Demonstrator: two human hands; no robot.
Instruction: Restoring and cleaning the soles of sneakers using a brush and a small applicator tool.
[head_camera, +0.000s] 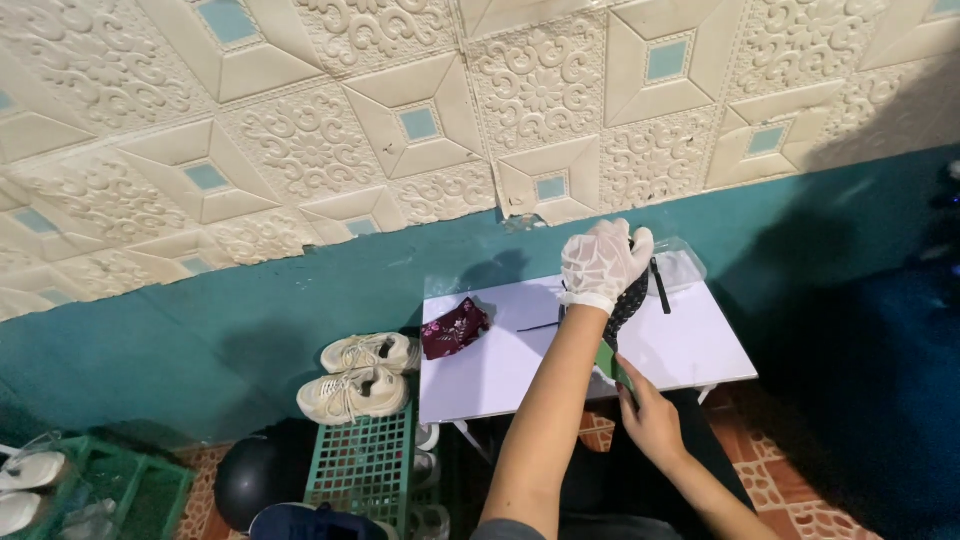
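A person's left hand (600, 265), in a thin white glove, is closed around the upper end of a dark dotted strip of fabric (627, 300) above a small white desk (690, 350), while the bare right hand (650, 420) pinches the strip's lower end at a green tag (608, 362) just off the desk's near edge. The strip runs taut and slanted between the two hands, over the middle of the desk. A thin black strap (661, 285) hangs beside the gloved hand, in front of a clear plastic bag (685, 265) lying at the desk's far right corner. A folded maroon patterned cloth (453, 328) rests on the desk's far left corner, well apart from both hands. Just left of the desk, a pair of off-white sneakers (360, 375) sits on a green wire rack (365, 465), with a dark helmet (262, 478) on the floor beside the rack. Behind the desk rises a teal wall (300, 300) topped with cream embossed panels (400, 120).
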